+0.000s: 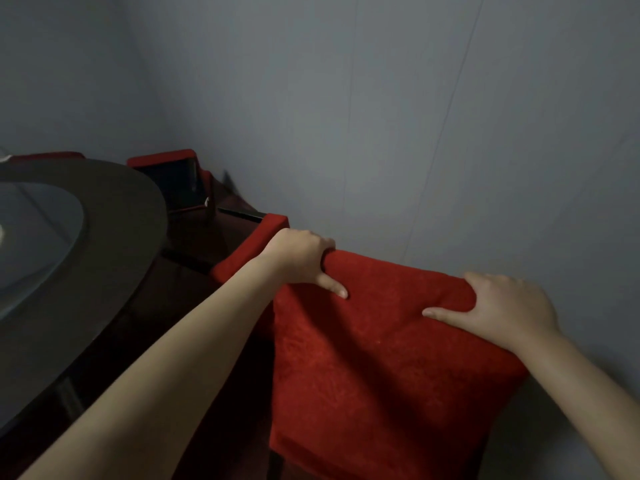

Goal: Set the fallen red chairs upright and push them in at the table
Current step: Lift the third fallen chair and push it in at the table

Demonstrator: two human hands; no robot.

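A red fabric-covered chair (pixel 374 358) stands in front of me, its tall backrest facing me. My left hand (pixel 301 258) grips the top left corner of the backrest, fingers curled over the far side and thumb on the near face. My right hand (pixel 502 306) grips the top right corner the same way. A round dark table (pixel 114 237) with a glass turntable lies to the left. Another red chair (pixel 249 244) sits just behind my left hand. A further red chair (pixel 173 178) lies tipped by the table's far edge, its dark underside showing.
A grey wall (pixel 415 116) runs close behind the chairs and fills the upper view. The gap between table and wall is narrow. A dark red floor (pixel 194 244) shows between the chairs.
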